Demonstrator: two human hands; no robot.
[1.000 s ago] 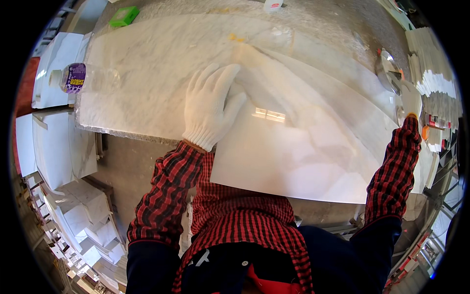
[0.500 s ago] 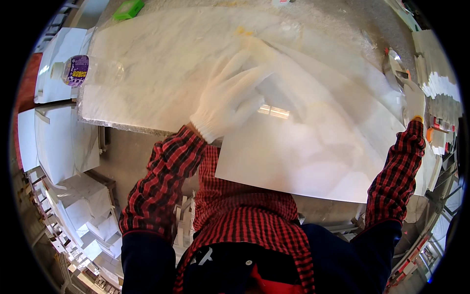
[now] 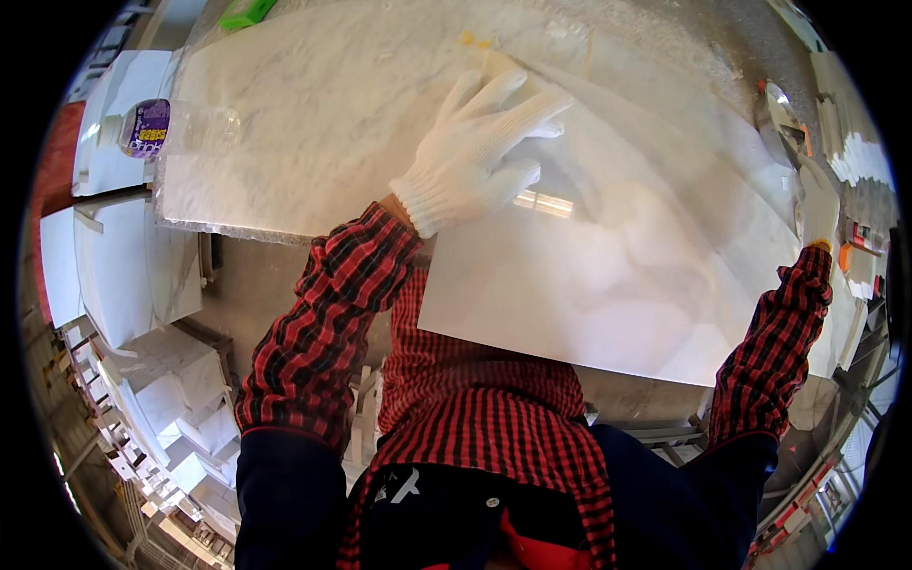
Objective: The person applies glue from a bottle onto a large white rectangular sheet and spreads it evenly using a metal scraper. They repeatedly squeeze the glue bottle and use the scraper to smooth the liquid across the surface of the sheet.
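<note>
A glossy white panel with faint grey marbling lies in front of me, its near corner jutting past the table edge. On its surface rests my left hand in a white knitted glove, palm down, fingers spread and holding nothing. Bright window light reflects beside that thumb. Far out at the right, my right hand, also gloved, is next to a shiny silvery object whose kind I cannot make out. The picture's rim distorts those fingers, so their grip does not show.
A clear plastic bottle with a purple label lies on its side at the left table edge. A green box sits at the far left. Stacked white slabs stand left of the stone-topped table, and small red and orange items are at the far right.
My left hand has moved slightly up and right over the panel, fingers still spread. My right hand has shifted a little outward to the right. The view has shifted slightly.
</note>
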